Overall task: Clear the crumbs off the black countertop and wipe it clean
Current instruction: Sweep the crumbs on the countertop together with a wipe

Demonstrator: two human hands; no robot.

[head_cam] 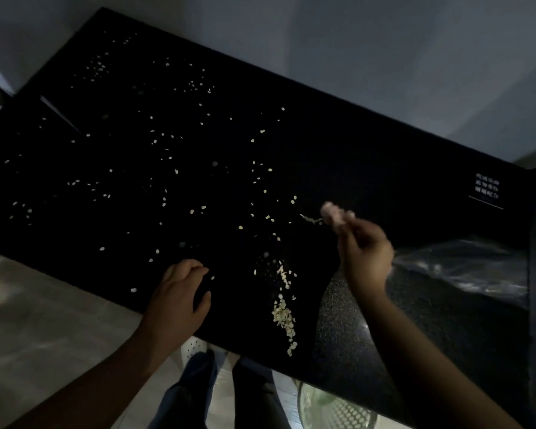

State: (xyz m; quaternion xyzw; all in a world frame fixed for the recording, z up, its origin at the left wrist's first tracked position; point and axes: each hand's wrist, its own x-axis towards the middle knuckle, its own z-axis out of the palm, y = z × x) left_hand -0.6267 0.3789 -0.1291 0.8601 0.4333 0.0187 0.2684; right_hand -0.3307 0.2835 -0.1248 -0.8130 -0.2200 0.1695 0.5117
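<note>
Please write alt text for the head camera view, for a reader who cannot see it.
A person's right hand holds a small pinkish cloth just above a black countertop scattered with pale crumbs, while the left hand rests near the counter's front edge. A clear plastic bag lies on the counter at the right.

The black countertop [322, 150] looks matt and dark over most of its spread, yet at the lower right of the frame it catches light and shows a fine speckled, stone-like grain with a slight gloss. The crumbs [283, 315] scattered across it look pale, dry and flaky, like thin flakes of grain. At the right of the frame lies a clear plastic bag [464, 267], thin, crinkled and shiny. The pinkish wad [333, 213] right of centre looks soft and crumpled, cloth or paper, too blurred to tell.
</note>
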